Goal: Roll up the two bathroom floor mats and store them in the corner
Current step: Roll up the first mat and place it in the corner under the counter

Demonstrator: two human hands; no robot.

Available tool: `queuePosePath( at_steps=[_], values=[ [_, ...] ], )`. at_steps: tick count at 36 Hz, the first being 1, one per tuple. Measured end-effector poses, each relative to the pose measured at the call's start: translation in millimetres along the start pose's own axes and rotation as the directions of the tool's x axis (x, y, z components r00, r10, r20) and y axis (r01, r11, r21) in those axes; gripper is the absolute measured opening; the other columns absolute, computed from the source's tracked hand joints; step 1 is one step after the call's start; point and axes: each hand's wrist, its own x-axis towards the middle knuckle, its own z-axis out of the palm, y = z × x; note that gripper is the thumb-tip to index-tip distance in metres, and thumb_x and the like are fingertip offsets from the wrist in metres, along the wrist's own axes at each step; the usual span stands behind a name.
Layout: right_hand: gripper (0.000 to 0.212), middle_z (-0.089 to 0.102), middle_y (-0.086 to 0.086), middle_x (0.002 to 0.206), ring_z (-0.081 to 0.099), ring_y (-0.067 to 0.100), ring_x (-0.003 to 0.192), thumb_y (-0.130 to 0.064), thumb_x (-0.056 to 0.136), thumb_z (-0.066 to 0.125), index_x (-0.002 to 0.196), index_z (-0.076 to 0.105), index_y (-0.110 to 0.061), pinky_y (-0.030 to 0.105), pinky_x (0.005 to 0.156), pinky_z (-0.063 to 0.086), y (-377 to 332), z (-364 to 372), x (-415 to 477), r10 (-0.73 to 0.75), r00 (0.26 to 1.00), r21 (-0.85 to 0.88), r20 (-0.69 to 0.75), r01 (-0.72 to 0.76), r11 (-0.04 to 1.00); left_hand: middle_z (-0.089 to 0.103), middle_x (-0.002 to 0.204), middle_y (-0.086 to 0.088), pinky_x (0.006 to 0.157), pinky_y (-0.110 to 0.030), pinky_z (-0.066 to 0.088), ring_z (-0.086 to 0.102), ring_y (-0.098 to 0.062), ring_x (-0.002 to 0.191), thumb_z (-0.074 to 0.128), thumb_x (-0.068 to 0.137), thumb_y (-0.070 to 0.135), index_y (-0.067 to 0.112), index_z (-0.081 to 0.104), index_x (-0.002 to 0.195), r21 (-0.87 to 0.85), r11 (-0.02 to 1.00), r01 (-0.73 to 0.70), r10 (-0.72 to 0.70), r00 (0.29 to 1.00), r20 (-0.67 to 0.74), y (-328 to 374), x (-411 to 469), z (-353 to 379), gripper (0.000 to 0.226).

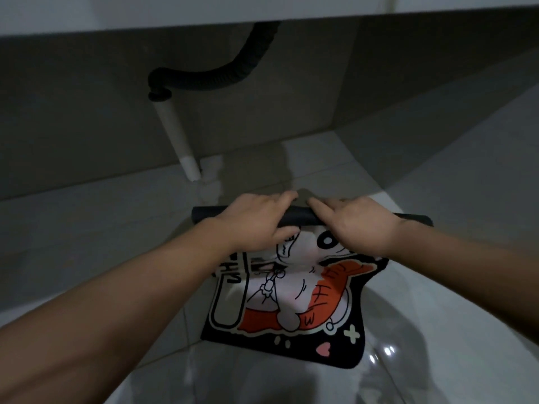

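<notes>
A black floor mat (pixel 294 304) with a white, orange and black cartoon print lies on the pale tiled floor. Its far end is curled into a tight dark roll (pixel 300 216) running left to right. My left hand (pixel 256 220) grips the roll's left half, with fingers over the top and the thumb under it. My right hand (pixel 353 225) holds the right half the same way. Both hands almost touch in the middle. The near part of the mat still lies flat, slightly rumpled. Only one mat is in view.
A black corrugated drain hose (pixel 233 74) joins a white pipe (pixel 178 141) that runs down into the floor just beyond the mat's left side. A grey wall stands behind, under a white counter edge (pixel 262 10). A wet, glossy patch (pixel 385 354) shines on the tiles at the lower right.
</notes>
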Motion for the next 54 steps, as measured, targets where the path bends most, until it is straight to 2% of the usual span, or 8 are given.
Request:
queuePosePath(
  at_steps=[9,14,17,27,33,37,41,54],
  values=[
    [0.055,0.056,0.010,0.101,0.060,0.031,0.077,-0.048,0.094,0.031,0.139,0.030,-0.015,0.038,0.064,0.050,-9,-7,5,-0.067,0.988,0.156,-0.140,0.089,0.984,0.062,0.100,-0.004,0.062,-0.033,0.034,0.060,-0.026,0.088,0.049,0.093,0.033,0.016,0.048,0.103,0.112,0.993,-0.026,0.038,0.994,-0.098,-6,-9,2,0.020],
    [0.065,0.051,0.005,0.125,0.056,0.024,0.105,-0.048,0.082,0.060,0.138,0.037,-0.022,0.025,0.083,0.042,4,-15,15,0.091,0.977,0.518,0.195,-0.181,0.836,0.062,0.070,-0.001,0.049,-0.027,0.029,0.060,-0.023,0.060,0.071,0.070,0.015,0.015,0.055,0.083,0.247,0.963,-0.108,0.158,0.968,-0.195,-3,-13,10,0.020],
    [0.035,0.064,0.002,0.091,0.060,0.021,0.079,-0.038,0.082,0.061,0.113,0.054,-0.024,0.033,0.068,0.050,1,-16,18,0.036,0.959,0.559,0.282,-0.195,0.806,0.061,0.069,-0.001,0.050,-0.028,0.027,0.058,-0.023,0.059,0.072,0.067,0.012,0.014,0.055,0.084,0.253,0.962,-0.105,0.165,0.960,-0.226,1,-11,11,0.024],
    [0.042,0.059,0.008,0.074,0.054,0.024,0.048,-0.012,0.070,0.063,0.110,0.050,-0.006,0.029,0.037,0.028,-26,-9,13,-0.169,0.966,-0.036,-0.197,0.165,0.986,0.060,0.112,0.004,0.072,-0.025,0.041,0.058,-0.019,0.096,0.073,0.071,0.044,0.033,0.041,0.130,-0.326,0.892,0.313,-0.205,0.923,0.324,-3,-8,0,0.068],
    [0.040,0.059,0.006,0.086,0.059,0.024,0.063,-0.022,0.079,0.062,0.116,0.054,-0.010,0.031,0.046,0.029,-35,-9,20,-0.122,0.976,-0.059,-0.180,0.113,0.992,0.066,0.093,-0.003,0.069,-0.032,0.049,0.063,-0.024,0.086,0.061,0.079,0.025,0.026,0.058,0.107,-0.173,0.952,0.253,-0.213,0.951,0.223,-5,-13,1,0.028],
    [0.054,0.056,0.003,0.106,0.059,0.025,0.089,-0.056,0.081,0.056,0.122,0.045,-0.023,0.035,0.070,0.049,-27,-21,30,0.035,0.994,0.299,0.103,-0.065,0.952,0.063,0.101,-0.005,0.066,-0.033,0.041,0.061,-0.026,0.090,0.053,0.084,0.020,0.018,0.050,0.107,0.075,0.992,0.100,-0.100,0.995,-0.005,-2,-19,4,0.023],
    [0.031,0.061,0.000,0.090,0.059,0.019,0.080,-0.041,0.082,0.064,0.105,0.053,-0.024,0.030,0.064,0.044,-21,-29,34,0.043,0.952,0.531,0.304,-0.207,0.822,0.061,0.105,-0.003,0.064,-0.032,0.032,0.059,-0.025,0.094,0.053,0.086,0.023,0.016,0.048,0.109,0.177,0.982,0.070,-0.053,0.993,-0.101,1,-18,5,0.024],
    [0.041,0.062,0.008,0.078,0.060,0.027,0.058,-0.025,0.072,0.071,0.108,0.058,-0.010,0.029,0.046,0.029,-36,-13,33,-0.107,0.971,-0.061,-0.213,0.096,0.993,0.065,0.096,0.003,0.071,-0.029,0.049,0.062,-0.022,0.088,0.071,0.068,0.041,0.030,0.058,0.107,-0.247,0.899,0.362,-0.282,0.909,0.308,-16,-14,-2,0.043]
  ],
)
